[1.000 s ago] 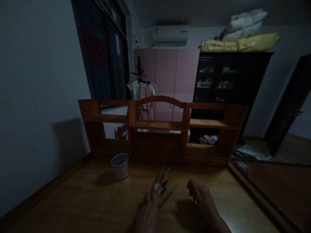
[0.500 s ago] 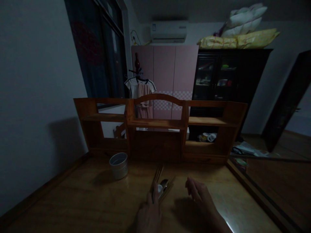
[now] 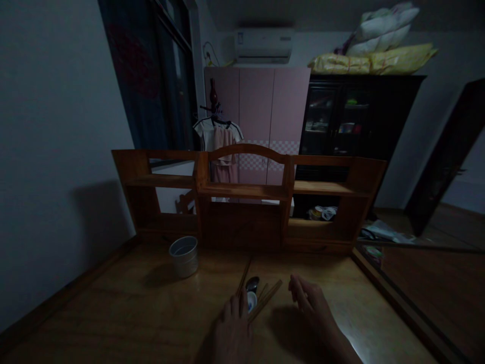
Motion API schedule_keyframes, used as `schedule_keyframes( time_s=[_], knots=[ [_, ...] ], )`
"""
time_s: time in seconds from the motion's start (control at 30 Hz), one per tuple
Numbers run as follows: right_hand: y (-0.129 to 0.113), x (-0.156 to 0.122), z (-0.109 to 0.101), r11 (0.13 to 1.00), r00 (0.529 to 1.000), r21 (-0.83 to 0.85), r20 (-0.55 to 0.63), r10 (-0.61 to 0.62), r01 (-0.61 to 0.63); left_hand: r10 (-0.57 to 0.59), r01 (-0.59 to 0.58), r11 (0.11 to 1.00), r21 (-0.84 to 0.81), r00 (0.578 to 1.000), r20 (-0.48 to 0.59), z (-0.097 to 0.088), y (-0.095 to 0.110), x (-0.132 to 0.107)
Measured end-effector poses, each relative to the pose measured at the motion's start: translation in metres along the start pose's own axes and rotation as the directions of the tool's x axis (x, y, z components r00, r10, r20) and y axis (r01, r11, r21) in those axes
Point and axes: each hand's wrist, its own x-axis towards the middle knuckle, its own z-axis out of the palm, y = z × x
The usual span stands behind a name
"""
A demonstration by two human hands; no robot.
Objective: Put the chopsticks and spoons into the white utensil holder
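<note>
My left hand (image 3: 234, 321) is low over the wooden table, its fingers closed around the near ends of some chopsticks (image 3: 244, 275). More chopsticks (image 3: 270, 298) fan out to the right of its fingertips. Between them lie a dark metal spoon (image 3: 252, 283) and a white spoon with blue marks (image 3: 251, 301), probably ceramic. How many pieces the palm covers is hidden. To the right, my right hand (image 3: 308, 296) hovers above the table with its fingers curled together and nothing visible in them. A grey-white cylindrical pot (image 3: 184, 258) stands upright and apart, left of both hands.
A wooden shelf unit (image 3: 242, 191) runs along the table's back edge. The wall (image 3: 56, 151) borders the left side, and a raised wooden edge (image 3: 386, 293) bounds the right. Beyond are a pink wardrobe (image 3: 255, 106) and a dark cabinet (image 3: 390, 116).
The bunched chopsticks and spoons have spread apart, several chopsticks swinging to the right. My left hand has flattened slightly over them. My right hand has barely moved.
</note>
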Motion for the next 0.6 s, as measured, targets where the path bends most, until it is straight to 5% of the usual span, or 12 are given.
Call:
schedule_keyframes(
  time_s=[0.43, 0.6],
  knots=[
    [0.025, 0.007, 0.011, 0.998, 1.0, -0.07, 0.02, -0.007, 0.009, 0.018, -0.013, 0.998, -0.06, 0.997, 0.069, -0.016, -0.002, -0.001],
    [0.023, 0.005, 0.009, 0.998, 0.999, -0.058, 0.024, 0.023, -0.022, 0.057, -0.081, 0.966, -0.247, 0.993, -0.105, -0.033, -0.017, 0.008]
  ],
)
